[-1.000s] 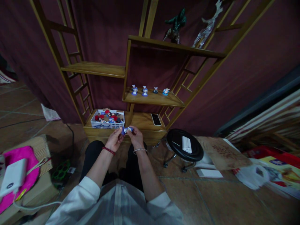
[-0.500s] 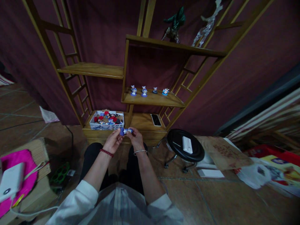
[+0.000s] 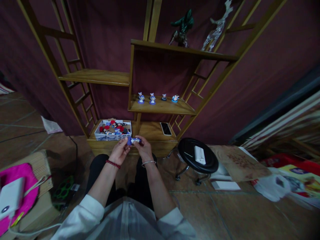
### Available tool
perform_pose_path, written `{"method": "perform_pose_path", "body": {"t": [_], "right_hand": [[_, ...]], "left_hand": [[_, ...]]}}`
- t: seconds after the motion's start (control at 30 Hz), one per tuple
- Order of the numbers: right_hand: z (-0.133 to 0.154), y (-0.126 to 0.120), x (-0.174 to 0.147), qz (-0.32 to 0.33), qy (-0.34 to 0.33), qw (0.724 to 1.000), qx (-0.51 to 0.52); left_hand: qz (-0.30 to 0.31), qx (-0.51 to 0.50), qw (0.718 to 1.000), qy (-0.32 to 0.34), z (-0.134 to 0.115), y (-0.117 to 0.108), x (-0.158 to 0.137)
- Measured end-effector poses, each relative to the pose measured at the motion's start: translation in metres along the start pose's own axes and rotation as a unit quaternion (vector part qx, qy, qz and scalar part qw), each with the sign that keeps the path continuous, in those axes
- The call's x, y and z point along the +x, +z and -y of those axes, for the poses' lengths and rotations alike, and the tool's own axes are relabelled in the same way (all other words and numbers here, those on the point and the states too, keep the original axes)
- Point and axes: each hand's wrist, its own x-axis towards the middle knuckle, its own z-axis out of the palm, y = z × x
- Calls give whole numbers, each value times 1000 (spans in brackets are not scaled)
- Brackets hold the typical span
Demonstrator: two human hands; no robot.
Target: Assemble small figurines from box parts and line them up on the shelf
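Both my hands hold one small blue and white figurine [image 3: 133, 140] between them, in front of a low wooden shelf unit [image 3: 160, 108]. My left hand [image 3: 120, 151], with a red bead bracelet, grips its blue end. My right hand [image 3: 144, 148], with a silver bangle, pinches the other end. Just behind my hands a white box [image 3: 113, 129] full of several small red, blue and black figurines sits on the bottom shelf. Several small blue figurines [image 3: 152, 98] stand in a row on the middle shelf.
A phone [image 3: 165, 128] lies on the bottom shelf. A black round stool [image 3: 198, 160] with a white item on it stands to the right. Bags and papers [image 3: 275, 186] cover the floor at right. A pink bag with a white device [image 3: 12, 195] sits at left.
My hands keep working the figurine in nearly the same spot. The view has shifted slightly, so the shelf and box appear a little lower and closer.
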Motion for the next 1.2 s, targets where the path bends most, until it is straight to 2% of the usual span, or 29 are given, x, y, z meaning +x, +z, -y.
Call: {"method": "perform_pose_path", "body": {"t": [0.33, 0.77, 1.2], "right_hand": [[0, 0, 2, -7, -20, 1000, -22], [1, 0, -1, 0, -44, 998, -42], [0, 0, 0, 2, -43, 997, -61]], "left_hand": [[-6, 8, 1000, 6, -3, 6, -1], [-13, 0, 1000, 7, -1, 4, -2], [-24, -13, 1000, 2, -3, 7, -2]]}}
